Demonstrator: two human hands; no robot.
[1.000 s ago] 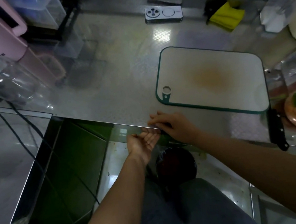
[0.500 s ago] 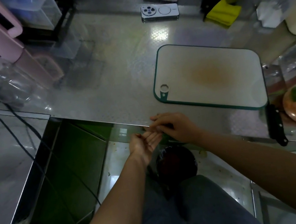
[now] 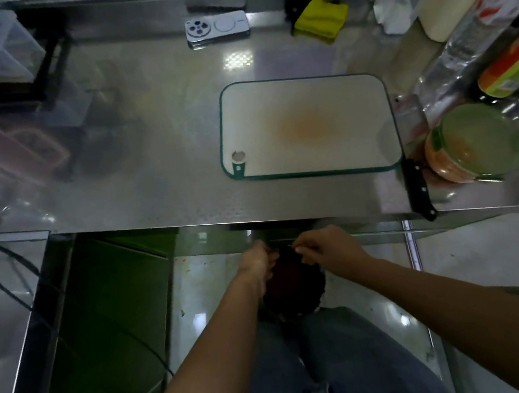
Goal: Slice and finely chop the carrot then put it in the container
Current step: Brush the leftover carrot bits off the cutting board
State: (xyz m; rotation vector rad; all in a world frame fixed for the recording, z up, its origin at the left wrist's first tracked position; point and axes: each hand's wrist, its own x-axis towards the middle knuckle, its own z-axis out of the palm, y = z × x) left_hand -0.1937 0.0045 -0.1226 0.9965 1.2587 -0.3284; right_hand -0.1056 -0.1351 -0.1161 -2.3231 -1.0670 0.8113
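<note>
Head camera view, looking down over a steel counter (image 3: pixel 150 177) to the person's lap and the floor. Half a second earlier both hands were held at the counter's front edge, the right one lying over the cupped left palm. Now they have been lowered below that edge and are held close together above a dark bin (image 3: pixel 292 294) between the knees. This is judged to be the discarding of scraps, so the main work appears finished.

The left hand (image 3: pixel 256 260) and right hand (image 3: pixel 326 247) are seen with fingers curled inward and nearly touching each other. Whether anything is pinched cannot be told, as the hands are blurred and dim.

No carrot is seen in or near the fingers. An orange mass, taken to be the chopped carrot (image 3: pixel 444 158), is seen inside the green-lidded container (image 3: pixel 475 141) at the counter's right, well apart from both hands. The cutting board (image 3: pixel 354 101) is left with only an orange stain, and the knife (image 3: pixel 418 190) lies between board and container.
</note>
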